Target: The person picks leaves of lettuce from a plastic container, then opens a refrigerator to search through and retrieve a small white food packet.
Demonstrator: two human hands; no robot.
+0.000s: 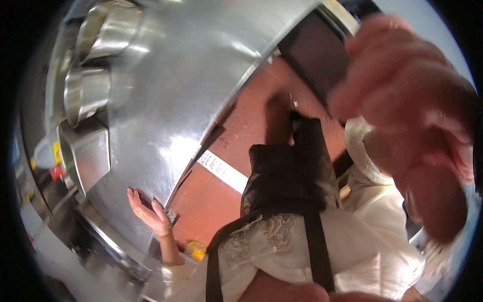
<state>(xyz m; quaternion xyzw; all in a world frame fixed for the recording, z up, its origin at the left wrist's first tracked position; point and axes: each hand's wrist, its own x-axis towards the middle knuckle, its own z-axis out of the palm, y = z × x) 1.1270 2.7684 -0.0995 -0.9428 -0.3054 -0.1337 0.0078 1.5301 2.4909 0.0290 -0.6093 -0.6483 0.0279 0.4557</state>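
Observation:
A stainless-steel counter [158,94] stretches away on the left. My left hand [149,215] is at its near edge, with thumb and fingers apart and nothing held; a ring is on one finger. Whether the palm presses on the steel I cannot tell. Very close to the camera, my right hand [403,87] looms large and blurred at the upper right. Its fingers look bent, and no object shows in it, though part of the hand is cut off by the dark rim. Below are my dark apron [290,173] and light sleeve [369,196].
Two round metal pots [115,30] [88,92] and a rectangular metal container [92,158] line the counter's far side. Beyond stands a translucent bottle [46,153]. Reddish floor tiles [203,200] carry a white strip [226,171]. A dark panel [315,53] lies beyond the counter's edge.

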